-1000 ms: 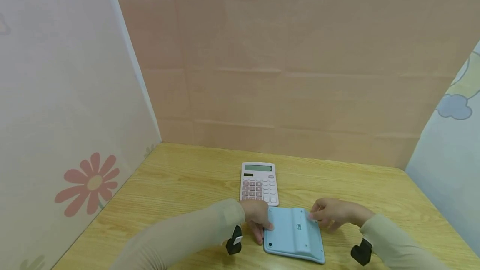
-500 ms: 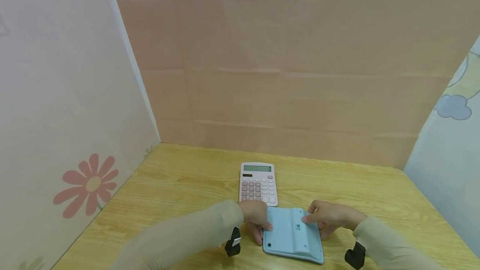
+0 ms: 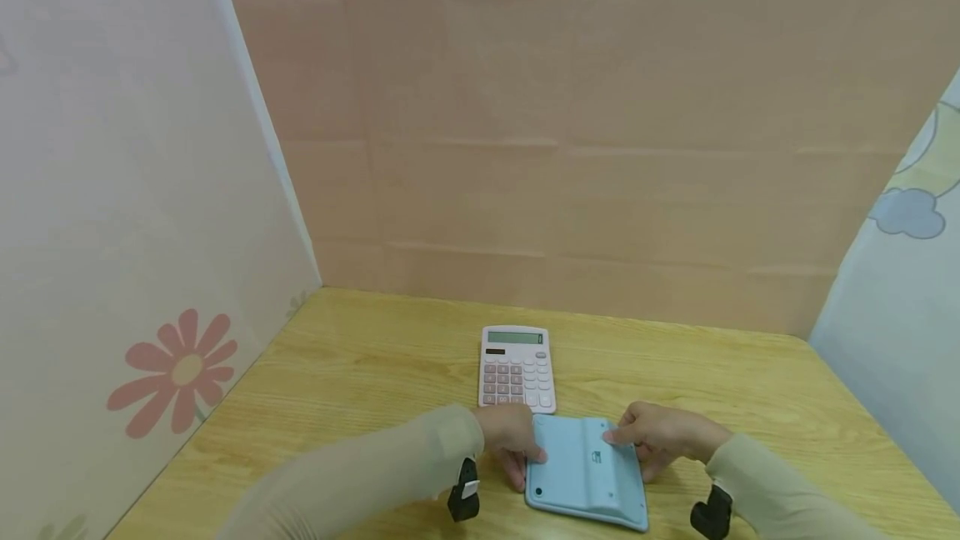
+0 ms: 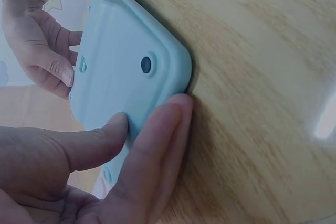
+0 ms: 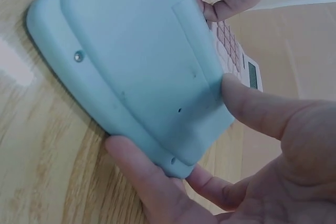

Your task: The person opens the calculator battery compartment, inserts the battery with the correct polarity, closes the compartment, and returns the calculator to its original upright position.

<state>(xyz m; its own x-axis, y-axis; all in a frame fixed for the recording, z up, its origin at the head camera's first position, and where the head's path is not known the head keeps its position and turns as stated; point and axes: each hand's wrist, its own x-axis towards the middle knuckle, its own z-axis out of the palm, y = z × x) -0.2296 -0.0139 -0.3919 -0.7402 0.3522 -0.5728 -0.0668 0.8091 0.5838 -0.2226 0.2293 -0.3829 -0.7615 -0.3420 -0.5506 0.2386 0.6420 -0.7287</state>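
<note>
A light blue calculator [image 3: 564, 469] lies with its back up, showing a raised ridge, small screws and a dark round foot; its keys are hidden underneath. My left hand [image 3: 512, 438] pinches its left edge, thumb on the back and fingers along the side. On the opposite edge my right hand [image 3: 667, 436] has its thumb [image 5: 252, 106] on the ridge and fingers curled at the side. Just beyond lies a pink calculator [image 3: 516, 365], keys up, with a 0 on its display; my left hand overlaps its near end in the head view.
Both calculators are on a wood-grain table [image 3: 390, 357]. A tan paper-like backdrop [image 3: 555, 148] closes off the far side. Pale printed panels stand at the left, with a red flower [image 3: 180, 369], and at the right, with a blue cloud [image 3: 909, 213].
My right hand has moved left onto the blue calculator's right edge, its thumb now further in on the ridge. My left hand stays at the left edge, and the calculator has hardly shifted.
</note>
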